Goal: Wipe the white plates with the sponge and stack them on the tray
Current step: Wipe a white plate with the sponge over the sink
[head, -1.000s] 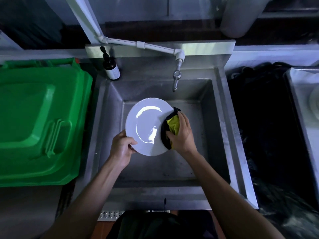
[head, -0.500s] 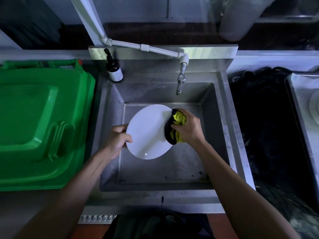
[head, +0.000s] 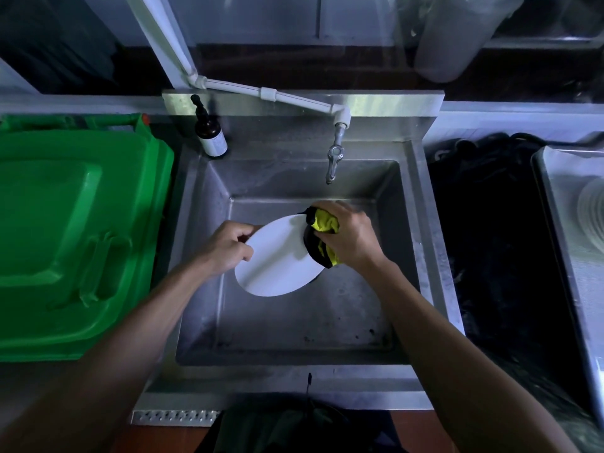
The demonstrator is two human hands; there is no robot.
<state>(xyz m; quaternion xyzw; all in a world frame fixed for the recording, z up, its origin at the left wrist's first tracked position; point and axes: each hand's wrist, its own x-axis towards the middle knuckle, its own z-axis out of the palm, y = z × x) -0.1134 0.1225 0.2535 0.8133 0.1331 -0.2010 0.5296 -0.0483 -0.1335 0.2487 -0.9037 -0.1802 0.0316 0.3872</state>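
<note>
Left hand (head: pixel 228 246) grips the tilted plate (head: pixel 277 259) by its rim over the sink (head: pixel 421 223); right hand (head: pixel 351 238) clutches the sponge (head: pixel 322 223), pressing it against the plate's edge.

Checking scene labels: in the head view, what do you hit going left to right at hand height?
green bin lid → left hand → white plate → sponge → right hand → sink right wall → tray
</note>
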